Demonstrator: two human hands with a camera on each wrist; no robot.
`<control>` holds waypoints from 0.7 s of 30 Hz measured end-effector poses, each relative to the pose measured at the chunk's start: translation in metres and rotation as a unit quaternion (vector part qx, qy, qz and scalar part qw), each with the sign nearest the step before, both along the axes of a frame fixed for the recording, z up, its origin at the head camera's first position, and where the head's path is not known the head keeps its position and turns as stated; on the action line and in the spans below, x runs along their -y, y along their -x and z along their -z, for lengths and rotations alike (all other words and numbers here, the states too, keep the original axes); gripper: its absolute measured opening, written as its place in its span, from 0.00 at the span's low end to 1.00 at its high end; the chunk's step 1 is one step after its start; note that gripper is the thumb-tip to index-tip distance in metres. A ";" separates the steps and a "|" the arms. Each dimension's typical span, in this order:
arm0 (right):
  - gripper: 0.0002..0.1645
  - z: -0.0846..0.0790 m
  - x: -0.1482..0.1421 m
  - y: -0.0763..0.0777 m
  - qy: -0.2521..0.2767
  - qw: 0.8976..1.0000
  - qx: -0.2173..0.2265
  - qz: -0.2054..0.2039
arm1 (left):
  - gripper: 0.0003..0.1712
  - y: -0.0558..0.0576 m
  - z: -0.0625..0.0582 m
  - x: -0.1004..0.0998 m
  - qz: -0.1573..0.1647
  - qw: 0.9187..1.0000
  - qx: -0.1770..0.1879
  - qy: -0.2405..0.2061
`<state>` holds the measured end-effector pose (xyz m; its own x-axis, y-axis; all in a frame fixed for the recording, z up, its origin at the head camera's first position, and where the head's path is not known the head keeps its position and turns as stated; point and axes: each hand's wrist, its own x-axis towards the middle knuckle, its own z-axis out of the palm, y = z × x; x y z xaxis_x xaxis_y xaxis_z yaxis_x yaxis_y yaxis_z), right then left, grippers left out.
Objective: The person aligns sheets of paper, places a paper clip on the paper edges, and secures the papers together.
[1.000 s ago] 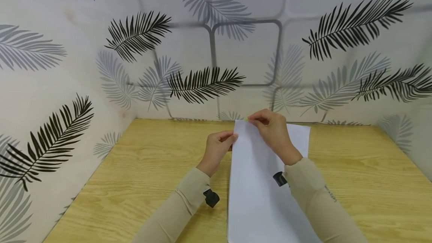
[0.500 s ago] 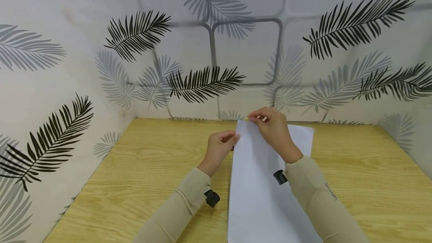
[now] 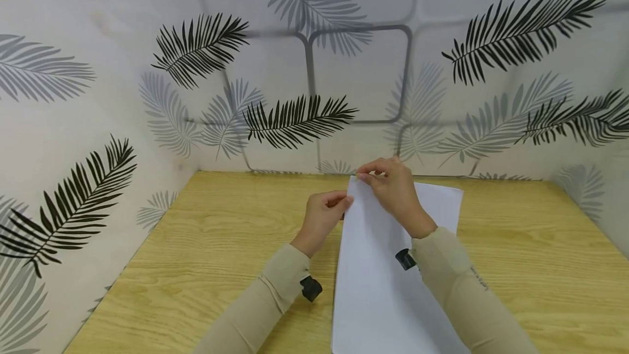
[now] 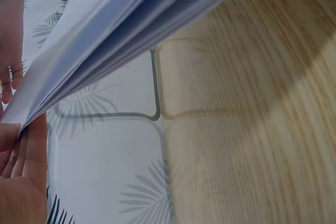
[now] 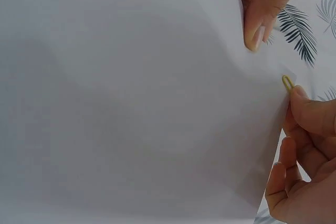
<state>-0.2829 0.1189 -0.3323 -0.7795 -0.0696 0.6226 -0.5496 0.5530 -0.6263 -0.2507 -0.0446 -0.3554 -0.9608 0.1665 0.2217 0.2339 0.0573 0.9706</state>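
A stack of white paper sheets [image 3: 373, 288] is held up at its far end, the loose layers [image 4: 131, 30] fanning slightly in the left wrist view. My left hand [image 3: 321, 220] pinches its left edge near the top corner, thumb on the upper face. A yellow paper clip [image 5: 286, 82] is pinched between the thumb and forefinger of my right hand [image 3: 397, 195]. In the right wrist view the clip's rounded end overlaps the paper close to the corner. The right hand's other fingers [image 5: 278, 182] are curled at the top edge.
Beneath the paper is a wood-grain table [image 3: 221, 245]. A pale wall covering with feather-leaf prints [image 3: 300, 119] rises behind the table's far edge and along its left side. Black cameras [image 3: 311, 288] are strapped at both wrists.
The top of the paper and my left hand have shifted slightly right. My right fingertips with the paper clip are now nearer the top left corner.
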 end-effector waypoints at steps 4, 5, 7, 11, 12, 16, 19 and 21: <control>0.03 -0.001 0.002 -0.002 0.002 1.000 -0.003 0.000 | 0.12 0.000 -0.001 -0.001 0.002 1.000 -0.008 0.002; 0.03 -0.001 0.003 -0.002 0.001 1.000 -0.004 0.001 | 0.12 0.000 -0.001 -0.001 0.002 1.000 -0.011 0.004; 0.03 -0.002 0.003 -0.003 -0.001 1.000 -0.005 0.001 | 0.12 0.000 -0.002 -0.001 0.003 1.000 -0.016 0.007; 0.03 0.000 0.005 -0.002 -0.003 1.000 -0.006 -0.002 | 0.12 0.000 -0.002 -0.001 0.004 1.000 -0.017 0.006; 0.03 0.000 0.005 -0.002 -0.004 1.000 -0.005 -0.004 | 0.12 0.000 -0.002 -0.001 0.003 1.000 -0.017 0.005; 0.04 0.004 0.006 -0.002 -0.011 1.000 -0.005 -0.015 | 0.11 0.000 0.000 0.000 -0.003 1.000 -0.018 0.001; 0.05 0.006 0.006 -0.004 -0.019 0.999 -0.014 -0.024 | 0.11 0.001 0.001 0.000 -0.004 1.000 -0.018 -0.001; 0.07 0.008 0.006 -0.005 -0.019 0.999 -0.028 -0.027 | 0.11 0.000 0.002 0.000 -0.004 1.000 -0.014 -0.002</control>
<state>-0.2779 0.1133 -0.3399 -0.7381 -0.1344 0.6612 -0.6124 0.5447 -0.5729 -0.2510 -0.0450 -0.3576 -0.9555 0.1581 0.2492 0.2606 0.0557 0.9638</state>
